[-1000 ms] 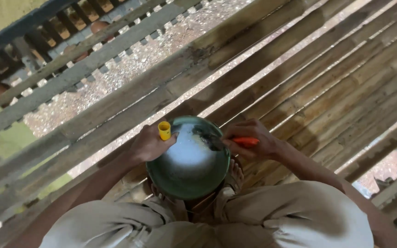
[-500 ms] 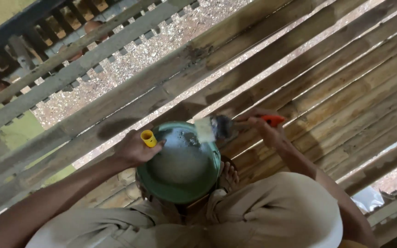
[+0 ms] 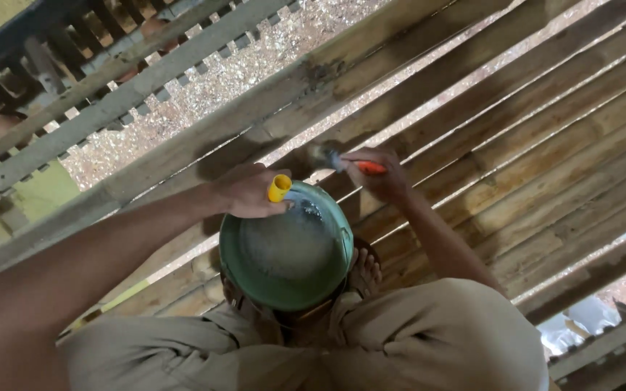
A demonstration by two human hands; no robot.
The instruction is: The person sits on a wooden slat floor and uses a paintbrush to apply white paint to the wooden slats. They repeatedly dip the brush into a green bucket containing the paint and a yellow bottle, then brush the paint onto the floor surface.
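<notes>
While the left hand (image 3: pixel 244 192) grips a yellow tube (image 3: pixel 279 187) at the green bowl's (image 3: pixel 288 289) far rim, the right hand (image 3: pixel 378 174) clamps an orange-handled brush (image 3: pixel 342 161), bristles lying leftward on the bamboo slats (image 3: pixel 516 145) just beyond the bowl.

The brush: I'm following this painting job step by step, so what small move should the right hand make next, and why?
Probably a stroke along the plank. The right hand holds the orange-handled brush with its bristles against the wooden plank, just beyond the green bowl of pale liquid, whose rim the left hand holds by a yellow piece.
</notes>
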